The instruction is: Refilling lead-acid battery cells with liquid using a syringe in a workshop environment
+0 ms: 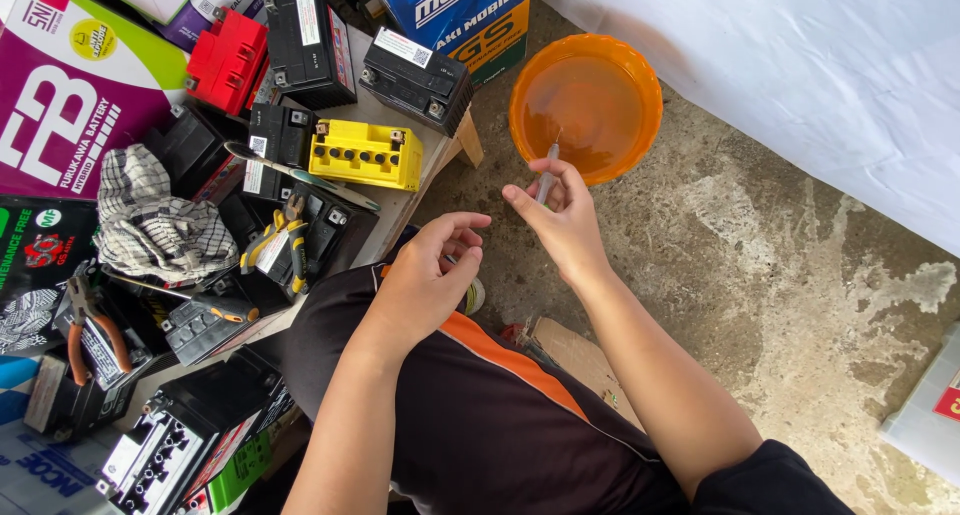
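While the person sits with knees up over a stained concrete floor, the right hand pinches a thin grey tool between thumb and fingers. The tool looks like a small syringe, and its tip points up at an orange bowl. The bowl sits on the floor just past the hand, and it seems to have clear liquid in it. The left hand is near the right hand but not touching it. Its fingers are curled in loosely, and I cannot tell if it holds something.

To the left is a low counter full of small batteries. A yellow battery sits near its edge, with a red battery and black ones behind it. A checked cloth lies in a heap there. Yellow-handled pliers rest on a black battery, and orange-handled pliers lie further left.
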